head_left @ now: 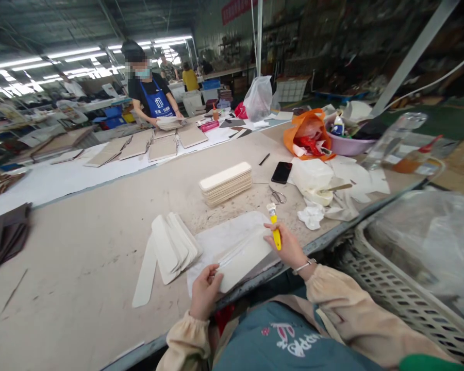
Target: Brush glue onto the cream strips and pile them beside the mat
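My left hand (206, 289) pinches the near left end of a long off-white strip (245, 259) with rounded corners. At its far right end, my right hand (288, 246) holds a yellow-handled brush (276, 237), white-tipped and pointing away from me, while the fingers also touch the strip. Beneath the strip lies a white sheet (212, 240) on the table. Fanned-out strips of the same shape (174, 245) lie left of the sheet. Further back stands a neat stack of strips (226, 183).
Scissors (277, 195), a black phone (281, 172), crumpled white paper (311, 215) and an orange bag (309, 134) lie to the right. A plastic basket (402, 304) stands beside the table edge. Across the table, a person (150, 90) in a blue apron handles flat pieces.
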The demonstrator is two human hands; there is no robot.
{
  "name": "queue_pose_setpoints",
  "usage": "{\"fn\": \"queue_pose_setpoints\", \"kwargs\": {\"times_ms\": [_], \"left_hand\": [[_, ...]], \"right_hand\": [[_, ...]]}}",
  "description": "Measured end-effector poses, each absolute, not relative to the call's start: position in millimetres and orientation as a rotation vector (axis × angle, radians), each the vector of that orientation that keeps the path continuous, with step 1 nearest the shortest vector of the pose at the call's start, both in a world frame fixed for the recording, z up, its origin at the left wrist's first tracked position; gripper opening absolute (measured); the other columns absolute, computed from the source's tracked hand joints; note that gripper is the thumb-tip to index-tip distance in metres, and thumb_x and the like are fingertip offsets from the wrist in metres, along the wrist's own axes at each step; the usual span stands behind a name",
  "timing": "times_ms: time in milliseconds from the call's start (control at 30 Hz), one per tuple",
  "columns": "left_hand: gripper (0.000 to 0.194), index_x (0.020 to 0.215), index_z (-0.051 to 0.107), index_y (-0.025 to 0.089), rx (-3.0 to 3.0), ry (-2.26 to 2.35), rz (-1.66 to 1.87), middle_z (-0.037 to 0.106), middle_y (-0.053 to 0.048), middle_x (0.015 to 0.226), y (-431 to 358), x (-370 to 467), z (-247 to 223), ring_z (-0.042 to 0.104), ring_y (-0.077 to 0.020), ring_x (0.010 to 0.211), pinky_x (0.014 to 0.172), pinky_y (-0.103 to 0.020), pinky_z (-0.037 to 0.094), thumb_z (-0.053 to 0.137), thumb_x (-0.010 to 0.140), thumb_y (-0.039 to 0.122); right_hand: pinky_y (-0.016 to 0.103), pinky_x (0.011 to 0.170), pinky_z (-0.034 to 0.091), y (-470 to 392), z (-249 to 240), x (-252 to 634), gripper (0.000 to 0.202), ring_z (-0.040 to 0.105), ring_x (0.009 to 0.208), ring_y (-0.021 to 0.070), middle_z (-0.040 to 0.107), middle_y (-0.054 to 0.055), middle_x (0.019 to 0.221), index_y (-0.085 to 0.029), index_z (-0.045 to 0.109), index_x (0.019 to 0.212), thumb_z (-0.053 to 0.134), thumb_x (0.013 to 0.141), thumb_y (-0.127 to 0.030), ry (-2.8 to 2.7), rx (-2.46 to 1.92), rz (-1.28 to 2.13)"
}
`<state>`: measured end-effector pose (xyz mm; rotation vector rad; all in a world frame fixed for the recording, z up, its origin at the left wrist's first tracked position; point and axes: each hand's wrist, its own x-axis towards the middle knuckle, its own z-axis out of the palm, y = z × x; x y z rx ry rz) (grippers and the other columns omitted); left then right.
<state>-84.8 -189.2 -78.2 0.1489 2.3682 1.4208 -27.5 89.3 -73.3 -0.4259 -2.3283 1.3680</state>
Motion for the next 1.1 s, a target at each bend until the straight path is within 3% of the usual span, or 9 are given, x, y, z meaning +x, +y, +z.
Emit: {"fn": "queue_pose_setpoints", "kwargs": {"times_ms": [100,300,700,933,1100], "left_hand": [[0.038,0.096,0.057,0.018,0.153,2.488,1.385,0.06,0.002,0.069,-183.8,-103.3,-83.5,0.057,-0.0137,0.061,0.061,-0.026,0.044,0.059,0.069,0.045],[0.026,0.085,0.055,0.021,0.142,2.637,1.195,0.059,0.005,0.059,-178.6,-116.9,-87.1,0.056,-0.0156,0.056,0.06,-0.028,0.039,0.059,0.069,0.041],[0.029,0.09,0.054,0.022,0.21,2.724,0.996,0.06,0.005,0.06,-177.6,-116.9,-91.5,0.059,-0.016,0.057,0.059,-0.027,0.039,0.056,0.071,0.044],[0.032,0.09,0.063,0.02,0.339,2.741,0.911,0.061,0.001,0.067,-180.6,-119.5,-99.4,0.06,-0.0176,0.066,0.065,-0.029,0.042,0.053,0.073,0.045],[0.04,0.092,0.066,0.017,0.444,2.767,0.884,0.061,-0.004,0.073,-183.0,-122.0,-103.9,0.059,-0.0202,0.07,0.069,-0.033,0.045,0.051,0.073,0.05]], "right_hand": [[0.04,0.075,0.05,91.2,-78.9,-50.5,0.022,0.066,0.083,0.0226,0.065,0.008,0.112,-0.023,0.043,0.094,0.057,0.078,-0.028,-2.382,-0.414,1.241],[0.044,0.078,0.051,96.2,-94.1,-68.8,0.021,0.066,0.087,0.0252,0.065,0.008,0.112,-0.023,0.046,0.096,0.056,0.077,-0.024,-2.462,-0.382,1.171],[0.042,0.077,0.052,100.2,-117.3,-72.3,0.022,0.065,0.09,0.0242,0.065,0.008,0.111,-0.023,0.046,0.1,0.054,0.08,-0.019,-2.557,-0.287,0.994],[0.047,0.098,0.041,90.4,-104.6,-59.8,0.011,0.047,0.119,0.025,0.059,0.011,0.12,-0.021,0.051,0.093,0.051,0.084,-0.015,-2.545,-0.013,0.695],[0.043,0.102,0.037,48.2,-97.8,-44.5,0.006,0.049,0.118,0.0201,0.063,0.01,0.107,-0.02,0.053,0.093,0.048,0.089,-0.023,-2.652,0.354,0.721]]}}
